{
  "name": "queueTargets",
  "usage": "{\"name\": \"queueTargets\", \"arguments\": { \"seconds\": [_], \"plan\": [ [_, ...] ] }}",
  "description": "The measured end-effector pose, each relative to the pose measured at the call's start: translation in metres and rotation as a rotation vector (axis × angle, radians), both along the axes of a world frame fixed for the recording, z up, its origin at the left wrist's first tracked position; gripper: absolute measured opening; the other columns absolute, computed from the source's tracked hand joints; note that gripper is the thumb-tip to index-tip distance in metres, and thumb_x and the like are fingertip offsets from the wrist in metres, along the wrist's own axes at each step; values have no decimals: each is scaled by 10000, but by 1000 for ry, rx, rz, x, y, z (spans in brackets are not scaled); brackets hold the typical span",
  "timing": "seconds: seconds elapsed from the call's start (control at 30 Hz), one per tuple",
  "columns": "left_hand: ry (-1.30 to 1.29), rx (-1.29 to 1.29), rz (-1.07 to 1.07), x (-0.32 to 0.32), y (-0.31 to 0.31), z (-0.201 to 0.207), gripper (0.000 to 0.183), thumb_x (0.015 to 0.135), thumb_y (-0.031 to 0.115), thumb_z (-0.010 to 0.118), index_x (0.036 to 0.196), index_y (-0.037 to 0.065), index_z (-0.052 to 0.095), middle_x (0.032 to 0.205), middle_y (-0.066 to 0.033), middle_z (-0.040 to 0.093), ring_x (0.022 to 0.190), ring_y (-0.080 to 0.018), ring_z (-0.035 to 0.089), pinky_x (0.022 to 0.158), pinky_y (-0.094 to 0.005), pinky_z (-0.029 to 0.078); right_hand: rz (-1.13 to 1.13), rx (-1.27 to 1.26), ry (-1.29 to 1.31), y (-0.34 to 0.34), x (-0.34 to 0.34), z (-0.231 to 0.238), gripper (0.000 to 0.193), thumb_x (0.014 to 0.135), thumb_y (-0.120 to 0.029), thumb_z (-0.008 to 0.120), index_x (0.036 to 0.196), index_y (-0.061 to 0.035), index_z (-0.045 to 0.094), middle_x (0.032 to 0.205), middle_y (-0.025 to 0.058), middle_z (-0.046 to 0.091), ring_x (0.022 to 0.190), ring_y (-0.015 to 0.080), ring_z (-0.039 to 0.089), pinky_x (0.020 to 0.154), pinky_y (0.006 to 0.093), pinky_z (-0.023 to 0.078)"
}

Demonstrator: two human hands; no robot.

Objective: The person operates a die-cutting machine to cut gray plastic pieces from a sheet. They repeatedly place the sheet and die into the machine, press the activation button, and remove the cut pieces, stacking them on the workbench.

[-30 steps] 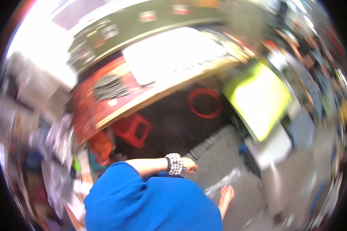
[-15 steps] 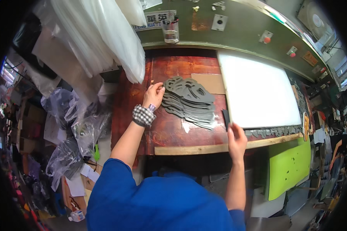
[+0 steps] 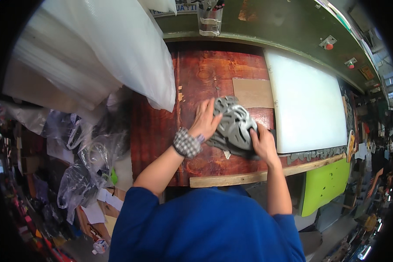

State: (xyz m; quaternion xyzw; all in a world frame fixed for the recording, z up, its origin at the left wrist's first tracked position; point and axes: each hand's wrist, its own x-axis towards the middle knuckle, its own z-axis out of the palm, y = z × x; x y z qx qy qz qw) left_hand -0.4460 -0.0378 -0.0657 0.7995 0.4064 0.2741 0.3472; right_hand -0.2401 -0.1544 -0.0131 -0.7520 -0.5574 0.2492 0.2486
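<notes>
A stack of thin dark grey cut-out sheets (image 3: 234, 127), with curved outlines and slots cut through them, sits between my hands on the red-brown wooden table (image 3: 196, 72). My left hand (image 3: 205, 118) grips the stack's left side, its fingers pressed against the edge and top. On the opposite side my right hand (image 3: 263, 140) is closed on the right edge, with the thumb over the top. The stack's upper face catches the light, and motion blurs it slightly. Its lower layers spread out towards me, partly hidden by the hands.
Right of the stack lies a thick white board (image 3: 310, 105), with grey scraps (image 3: 314, 153) along its near edge. Behind the stack is a brown cardboard piece (image 3: 254, 92). Plastic sheeting (image 3: 131, 48) hangs at the left. A wooden strip (image 3: 231, 179) edges the table's front.
My right hand has left the white board's near corner and taken hold of the stack's right side. My left hand has moved further onto the stack, whose sheets now sit closer together.
</notes>
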Motion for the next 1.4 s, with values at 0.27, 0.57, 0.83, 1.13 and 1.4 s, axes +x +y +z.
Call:
{"name": "queueTargets", "arguments": {
  "seconds": [0.27,0.57,0.83,1.13,1.4],
  "plan": [
    [275,-136,81,-15,-16,13,573,955,346,503,1353,-49,386,1291,-233,452,1163,-387,417,1008,-452,347,104,-33,-37,-44,5,-6,436,902,-121,554,1291,52,461,1139,263,572,1081,422,511,945,444,411],
    [493,-108,-23,-30,-85,31,706,903,381,596,1401,-43,329,1349,-279,360,1215,-431,372,1068,-456,307,124,1,44,-84,27,5,517,858,-264,656,1258,38,531,1193,267,558,1086,397,542,946,426,437],
    [104,-611,-41,-18,-55,31,723,809,314,760,1336,-52,428,1256,-179,558,1118,-201,564,942,-311,465,105,-371,245,-39,41,9,701,663,-475,803,1055,76,618,835,187,658,777,292,653,710,350,518],
    [215,-437,-119,-21,-80,39,774,751,340,789,1342,1,422,1293,-185,466,1257,-290,435,1044,-380,376,260,-200,184,-65,30,12,727,596,-359,856,1080,32,479,999,232,595,964,365,594,854,411,480],
    [-143,-835,-218,-27,-71,36,916,704,216,837,1430,12,319,1354,-139,466,1255,-213,460,1068,-341,360,400,-30,199,-76,16,30,960,569,-280,869,1313,43,355,1103,236,611,1036,401,605,886,419,495]
  ]
}}
